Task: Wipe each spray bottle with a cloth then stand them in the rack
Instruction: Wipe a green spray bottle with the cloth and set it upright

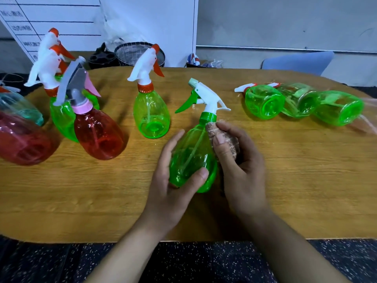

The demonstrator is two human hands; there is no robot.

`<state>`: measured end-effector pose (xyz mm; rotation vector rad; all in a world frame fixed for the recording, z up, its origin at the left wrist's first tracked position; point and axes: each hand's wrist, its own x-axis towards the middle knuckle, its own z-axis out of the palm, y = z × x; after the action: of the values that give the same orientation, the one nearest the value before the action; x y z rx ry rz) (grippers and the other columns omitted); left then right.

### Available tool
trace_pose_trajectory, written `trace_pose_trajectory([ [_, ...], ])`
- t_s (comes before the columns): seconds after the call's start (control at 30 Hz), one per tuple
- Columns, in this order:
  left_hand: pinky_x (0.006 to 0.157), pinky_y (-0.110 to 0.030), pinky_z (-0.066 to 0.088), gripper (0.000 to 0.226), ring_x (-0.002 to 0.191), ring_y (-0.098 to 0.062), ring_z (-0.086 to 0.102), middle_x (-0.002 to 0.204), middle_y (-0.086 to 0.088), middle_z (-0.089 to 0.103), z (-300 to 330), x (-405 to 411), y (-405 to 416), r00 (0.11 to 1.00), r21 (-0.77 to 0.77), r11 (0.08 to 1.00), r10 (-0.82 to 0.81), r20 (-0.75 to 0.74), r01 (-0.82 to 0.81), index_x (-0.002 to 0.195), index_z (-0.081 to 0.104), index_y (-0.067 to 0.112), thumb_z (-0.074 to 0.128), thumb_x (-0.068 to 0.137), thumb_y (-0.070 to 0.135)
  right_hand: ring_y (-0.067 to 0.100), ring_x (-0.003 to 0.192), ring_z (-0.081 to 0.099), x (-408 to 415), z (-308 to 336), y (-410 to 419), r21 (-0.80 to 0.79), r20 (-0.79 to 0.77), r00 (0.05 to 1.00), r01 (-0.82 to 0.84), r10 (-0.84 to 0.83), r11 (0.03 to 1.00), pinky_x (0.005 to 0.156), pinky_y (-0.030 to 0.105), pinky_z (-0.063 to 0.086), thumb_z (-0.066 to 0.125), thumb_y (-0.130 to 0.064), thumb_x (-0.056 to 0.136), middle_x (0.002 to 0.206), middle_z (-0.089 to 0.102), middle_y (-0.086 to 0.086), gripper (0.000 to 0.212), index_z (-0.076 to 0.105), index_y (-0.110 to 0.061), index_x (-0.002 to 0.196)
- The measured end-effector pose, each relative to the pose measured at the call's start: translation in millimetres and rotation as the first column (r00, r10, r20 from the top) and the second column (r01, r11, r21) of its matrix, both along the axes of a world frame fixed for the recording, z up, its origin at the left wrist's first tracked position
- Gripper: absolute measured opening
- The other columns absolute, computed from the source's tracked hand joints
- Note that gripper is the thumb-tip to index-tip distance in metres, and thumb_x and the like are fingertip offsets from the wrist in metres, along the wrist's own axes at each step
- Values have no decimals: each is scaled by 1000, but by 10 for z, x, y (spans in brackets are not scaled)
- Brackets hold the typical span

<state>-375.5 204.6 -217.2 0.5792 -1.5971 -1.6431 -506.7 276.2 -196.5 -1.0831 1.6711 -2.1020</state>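
My left hand (173, 184) grips the lower body of a green spray bottle (191, 158) with a white head and green trigger, held tilted above the wooden table (285, 180). My right hand (240, 170) holds a brownish cloth (224, 137) bunched against the bottle's right shoulder, thumb on top. Several bottles stand upright at the left: a green one with an orange trigger (151, 117), a red one with a pink collar (98, 133), and a green one behind it (61, 119). Three green bottles (302, 103) lie on their sides at the right. No rack is plainly visible.
A red bottle (20, 139) and a teal one (20, 107) sit at the far left edge. Behind the table are a black mesh basket (130, 54), a dark holder (102, 58), a white board and a blue chair back (297, 62). The table's near edge runs just below my wrists.
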Motion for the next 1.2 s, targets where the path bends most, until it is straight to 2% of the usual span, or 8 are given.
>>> trace_pose_trajectory([
  [0.2,115,-35,49,96,141,-20,59,151,3,62,-6,-26,8,1000,-28,1000,-5,19,5,158,41,25,90,75,24,14,119,68,-126,43,28,104,-208,978,15,7,995,102,39,54,70,-20,100,122,74,0,26,74,-12,125],
  [0.33,116,-38,50,93,141,-16,59,152,7,61,-20,-20,36,997,-79,997,-8,75,14,157,45,27,89,77,13,11,104,69,-285,124,76,156,-540,837,200,-86,967,89,36,56,72,-31,100,112,72,-2,28,74,-21,127],
  [0.47,110,-27,52,91,138,-8,60,149,17,62,-8,-25,52,991,-155,987,-22,132,43,155,49,30,87,74,11,10,89,66,-425,167,81,143,-680,719,321,-143,936,72,38,57,69,-41,101,108,68,-2,32,73,-29,130],
  [0.63,112,-33,53,91,135,-9,63,145,18,65,20,-20,70,987,-169,982,-57,153,83,153,52,32,88,73,12,6,89,62,-613,218,106,144,-638,716,473,-283,869,71,31,52,69,-40,101,108,67,-3,30,74,-28,128],
  [0.8,108,-25,52,91,137,-10,61,148,15,63,4,-23,57,986,-162,982,-71,151,96,154,51,31,88,73,11,7,95,68,-649,278,131,218,-668,744,198,-2,956,80,34,57,71,-38,100,110,73,-2,29,77,-22,124],
  [0.93,114,-27,48,94,143,-7,55,154,17,58,7,-22,51,981,-241,963,-73,181,117,156,50,32,92,73,27,10,89,67,-694,281,113,134,-656,726,379,-205,916,74,40,57,69,-40,101,109,72,0,30,76,-23,125],
  [1.03,117,-34,48,92,145,-8,53,157,16,55,9,-12,59,982,-232,966,-76,170,115,157,49,34,87,73,36,12,87,68,-637,280,82,118,-701,692,354,-175,928,71,41,57,70,-37,101,107,71,0,28,77,-23,124],
  [1.2,118,-24,42,92,147,-1,48,156,25,52,25,-6,79,973,-340,931,-60,224,135,157,48,34,86,73,38,2,86,60,-658,335,81,41,-676,658,484,-332,874,70,31,53,68,-38,102,104,69,-4,27,76,-24,123],
])
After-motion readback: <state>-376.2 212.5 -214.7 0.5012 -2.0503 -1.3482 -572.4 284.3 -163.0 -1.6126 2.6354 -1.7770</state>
